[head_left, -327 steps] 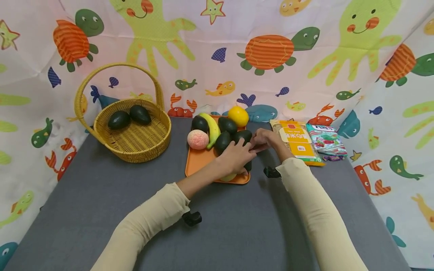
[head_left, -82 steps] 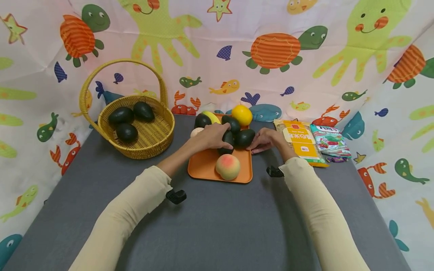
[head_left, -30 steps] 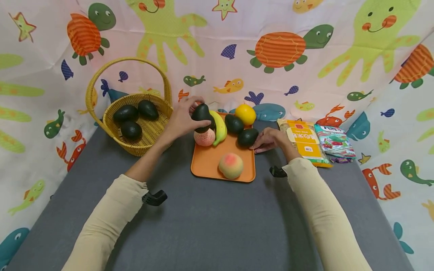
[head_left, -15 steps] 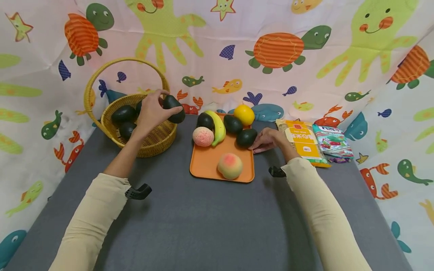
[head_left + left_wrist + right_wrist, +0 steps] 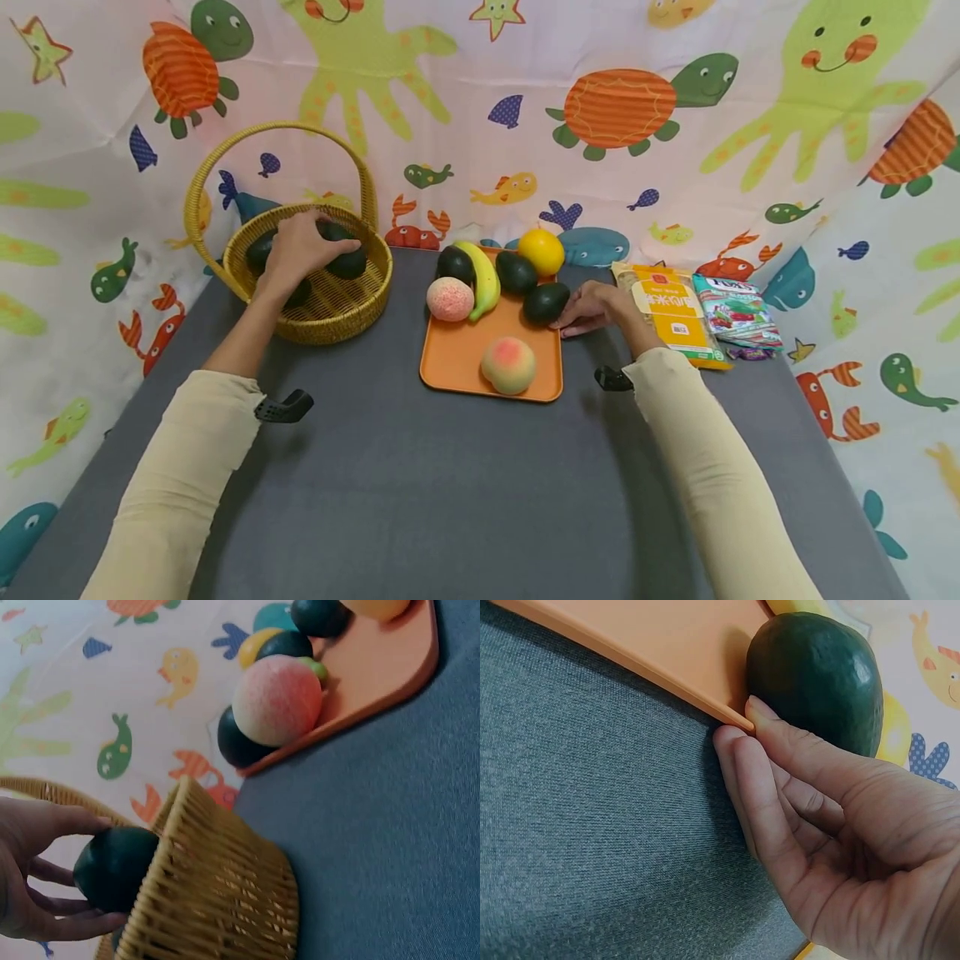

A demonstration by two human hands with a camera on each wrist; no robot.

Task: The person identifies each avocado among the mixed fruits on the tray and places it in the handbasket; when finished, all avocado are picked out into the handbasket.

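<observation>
Two cream sleeves reached over one grey table. One orange tray bore one peach near its front edge. The right hand pinched the tray's right edge between thumb and fingers, fingertips close together. Farther back on the tray lay one pink speckled fruit, one banana, three dark avocados and one round yellow fruit. To the right were one yellow packet with Chinese characters and a square code, one teal packet with lettering too small to read, and one purple wrapper. To the left stood one wicker basket; the left hand, part-open, curled its fingers round one held avocado at the basket's rim. At least two other avocados lay inside, partly hidden. Behind hung a sea-creature curtain.
</observation>
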